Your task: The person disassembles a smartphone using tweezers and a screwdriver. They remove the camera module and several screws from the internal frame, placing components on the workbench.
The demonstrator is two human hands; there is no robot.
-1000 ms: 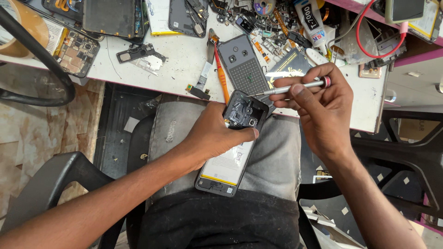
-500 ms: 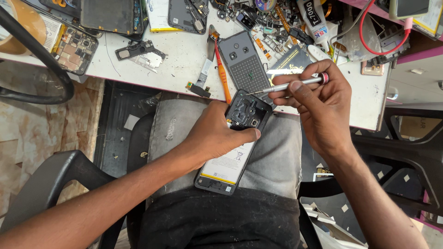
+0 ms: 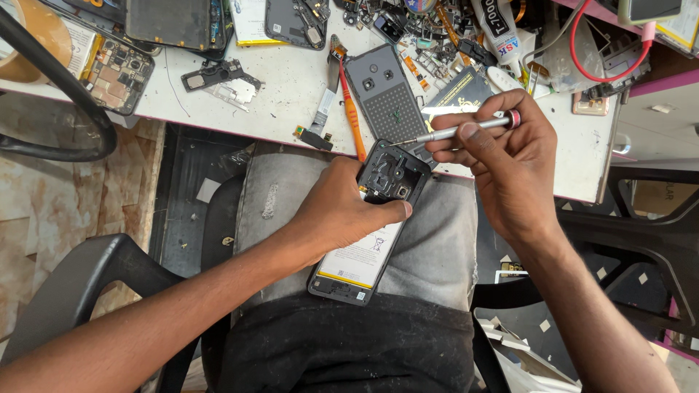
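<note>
Left hand (image 3: 342,211) clamps opened phone (image 3: 368,225) on lap — right hand (image 3: 502,153) pinches screwdriver (image 3: 455,131), tip just above phone's top edge.

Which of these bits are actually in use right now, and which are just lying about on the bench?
In use:
- opened phone on the lap, steadied by the left hand
- small screwdriver in the right hand, tip at the phone's top end

Lying about:
- grey back cover
- orange pry tool
- circuit board
- red cable
- white bench

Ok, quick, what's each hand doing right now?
Left hand: closed on the opened phone on the lap.
Right hand: closed on the screwdriver.
</note>
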